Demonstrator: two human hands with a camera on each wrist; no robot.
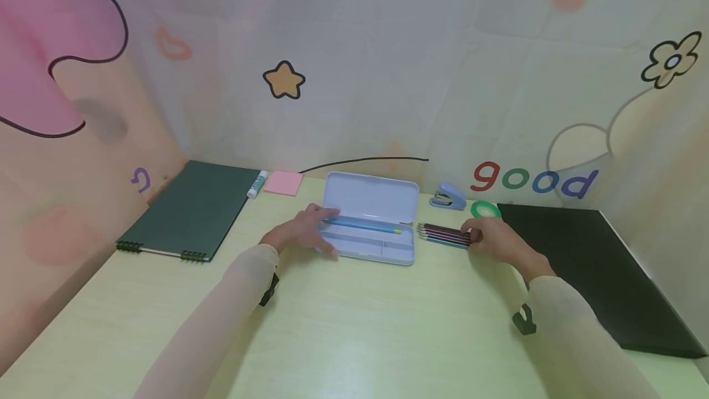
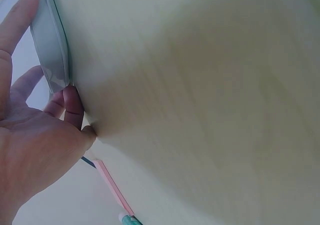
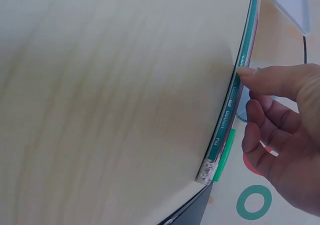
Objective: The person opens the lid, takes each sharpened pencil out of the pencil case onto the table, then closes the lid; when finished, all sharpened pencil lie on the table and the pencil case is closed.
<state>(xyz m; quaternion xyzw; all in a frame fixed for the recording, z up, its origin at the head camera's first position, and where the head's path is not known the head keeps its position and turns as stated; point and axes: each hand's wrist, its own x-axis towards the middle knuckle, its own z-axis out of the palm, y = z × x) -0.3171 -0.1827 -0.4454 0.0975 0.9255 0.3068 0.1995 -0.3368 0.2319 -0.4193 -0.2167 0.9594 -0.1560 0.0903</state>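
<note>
The left hand [image 1: 301,228] grips the left end of the open pencil case [image 1: 354,247], spread fairly wide, with its thumb at the front edge and its fingers toward the hinge. A blue pencil [image 1: 362,225] lies lengthwise in the back of the case. Just to the right of the case is a row of pencils [image 1: 443,234], and the right hand [image 1: 495,242] pinches them narrowly between thumb and fingers near their right end (whether they are off the table [image 1: 354,325] I cannot tell). Behind the pencils sit a stapler [image 1: 447,196] and a green tape roll [image 1: 475,209]. A black board [image 1: 587,276] lies to the right; a dark green notebook [image 1: 191,209], a glue stick [image 1: 257,185] and pink sticky notes [image 1: 284,183] lie to the left.
</note>
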